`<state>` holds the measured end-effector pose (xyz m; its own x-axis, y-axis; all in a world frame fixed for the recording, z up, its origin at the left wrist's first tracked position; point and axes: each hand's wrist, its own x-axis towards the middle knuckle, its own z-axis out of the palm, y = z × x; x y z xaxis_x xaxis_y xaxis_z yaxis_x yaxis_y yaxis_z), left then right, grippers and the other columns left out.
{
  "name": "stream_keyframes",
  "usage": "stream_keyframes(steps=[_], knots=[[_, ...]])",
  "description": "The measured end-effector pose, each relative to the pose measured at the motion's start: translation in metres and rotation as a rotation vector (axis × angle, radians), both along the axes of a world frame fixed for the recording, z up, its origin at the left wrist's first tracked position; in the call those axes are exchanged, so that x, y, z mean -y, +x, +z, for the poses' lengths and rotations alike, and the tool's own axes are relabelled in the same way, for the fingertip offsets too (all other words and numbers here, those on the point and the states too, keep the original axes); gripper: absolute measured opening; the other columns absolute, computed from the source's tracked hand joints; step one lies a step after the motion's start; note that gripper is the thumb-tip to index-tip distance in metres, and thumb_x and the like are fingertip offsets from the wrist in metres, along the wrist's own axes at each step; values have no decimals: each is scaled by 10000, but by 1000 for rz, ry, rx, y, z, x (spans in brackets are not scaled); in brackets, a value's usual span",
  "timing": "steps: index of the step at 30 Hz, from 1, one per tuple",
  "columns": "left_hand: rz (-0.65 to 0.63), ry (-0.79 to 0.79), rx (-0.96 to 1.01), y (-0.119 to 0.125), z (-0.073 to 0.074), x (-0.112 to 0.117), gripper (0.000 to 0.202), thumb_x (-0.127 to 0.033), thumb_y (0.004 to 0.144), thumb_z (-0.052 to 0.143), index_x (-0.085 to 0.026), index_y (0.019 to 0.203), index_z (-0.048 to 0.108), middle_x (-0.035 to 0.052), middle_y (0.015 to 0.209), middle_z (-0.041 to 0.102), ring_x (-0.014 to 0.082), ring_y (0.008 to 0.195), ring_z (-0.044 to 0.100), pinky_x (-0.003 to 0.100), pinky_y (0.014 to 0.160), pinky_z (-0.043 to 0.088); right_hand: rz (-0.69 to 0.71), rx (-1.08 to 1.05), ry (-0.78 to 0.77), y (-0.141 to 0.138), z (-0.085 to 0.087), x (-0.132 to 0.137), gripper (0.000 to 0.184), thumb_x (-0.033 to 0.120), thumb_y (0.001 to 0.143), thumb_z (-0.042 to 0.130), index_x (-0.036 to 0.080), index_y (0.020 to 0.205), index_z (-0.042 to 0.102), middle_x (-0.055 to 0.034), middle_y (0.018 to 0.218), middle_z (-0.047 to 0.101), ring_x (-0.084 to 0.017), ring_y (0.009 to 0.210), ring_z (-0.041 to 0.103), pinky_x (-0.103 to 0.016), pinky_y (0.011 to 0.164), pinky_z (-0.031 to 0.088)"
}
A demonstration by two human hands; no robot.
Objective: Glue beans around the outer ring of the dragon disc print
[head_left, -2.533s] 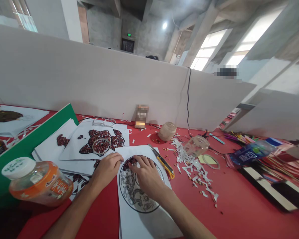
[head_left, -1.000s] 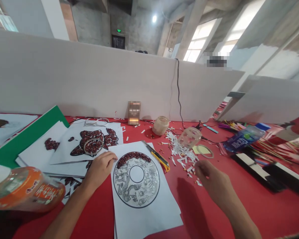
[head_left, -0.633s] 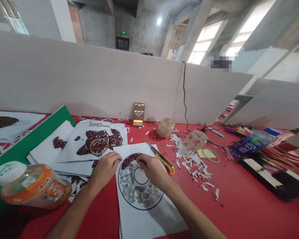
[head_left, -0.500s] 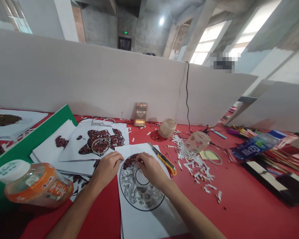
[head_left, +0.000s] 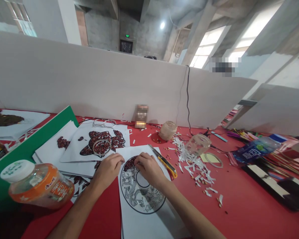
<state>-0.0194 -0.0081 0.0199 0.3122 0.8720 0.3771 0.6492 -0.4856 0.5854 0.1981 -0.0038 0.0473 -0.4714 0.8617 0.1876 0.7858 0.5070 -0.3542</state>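
Note:
A white sheet (head_left: 149, 219) printed with a round dragon design (head_left: 139, 194) lies on the red table (head_left: 239, 212) in front of me. Dark red beans (head_left: 129, 162) cover the top rim of the circle. My left hand (head_left: 109, 168) rests curled on the sheet's left edge, beside the beans. My right hand (head_left: 149, 169) presses its pinched fingertips onto the bean patch; whatever is under them is too small to name. A yellow utility knife (head_left: 164, 161) lies just right of that hand.
More bean-covered sheets (head_left: 102, 141) with a tape ring lie behind. An orange-labelled jar (head_left: 37, 184) lies on its side at left, by a green board (head_left: 27, 146). Paper scraps (head_left: 196, 169), two small glass jars (head_left: 200, 144), a water bottle (head_left: 256, 147) and a white partition (head_left: 89, 79) surround.
One second ago my right hand was out by the paper scraps at the right; it has come back to the bean patch at the circle's top. The left hand has stayed put.

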Motion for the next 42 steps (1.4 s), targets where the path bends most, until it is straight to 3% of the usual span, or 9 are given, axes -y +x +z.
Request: stream_keyframes(steps=[17, 20, 26, 31, 38, 42], knots=[[3, 8, 6, -1, -2, -1, 285, -65, 913, 408, -216, 855, 643, 29, 906, 699, 193, 886, 636, 319, 823, 491, 27, 0, 29, 3, 1, -4, 143, 120, 952, 611, 234, 901, 680, -12, 978, 653, -181, 950, 587, -306, 795, 360], [9, -1, 12, 0, -1, 0, 286, -64, 913, 403, -212, 863, 643, 30, 913, 698, 194, 899, 636, 322, 834, 489, -3, 2, 81, 6, 4, 5, 194, 108, 971, 558, 242, 1007, 693, -38, 1030, 664, -197, 968, 598, -324, 817, 388], [7, -15, 19, 0, -2, 0, 269, -78, 922, 412, -209, 867, 641, 29, 917, 696, 195, 898, 626, 332, 843, 484, 78, 233, 250, 9, 0, 30, 351, 75, 930, 568, 263, 1208, 670, -98, 1245, 641, -283, 1129, 558, -434, 937, 405], [-3, -16, 19, 0, -3, -1, 260, -66, 915, 422, -207, 867, 636, 26, 921, 694, 192, 903, 624, 324, 842, 481, 48, 294, 222, 6, -7, 32, 343, 100, 945, 550, 239, 1243, 646, -103, 1269, 623, -289, 1162, 539, -452, 979, 415], [5, -14, -4, 1, -4, 2, 253, -59, 920, 416, -203, 869, 618, 26, 923, 684, 196, 906, 611, 334, 845, 467, 56, 310, 127, 9, 4, 30, 403, 108, 959, 521, 273, 1314, 620, -94, 1359, 575, -281, 1249, 493, -428, 983, 418], [29, 1, -38, 4, -5, 5, 263, -56, 937, 396, -198, 884, 611, 36, 931, 680, 206, 913, 609, 348, 844, 466, 57, 304, 150, 15, 3, 32, 487, 98, 952, 513, 274, 1404, 550, -89, 1454, 517, -272, 1282, 469, -430, 995, 420]])
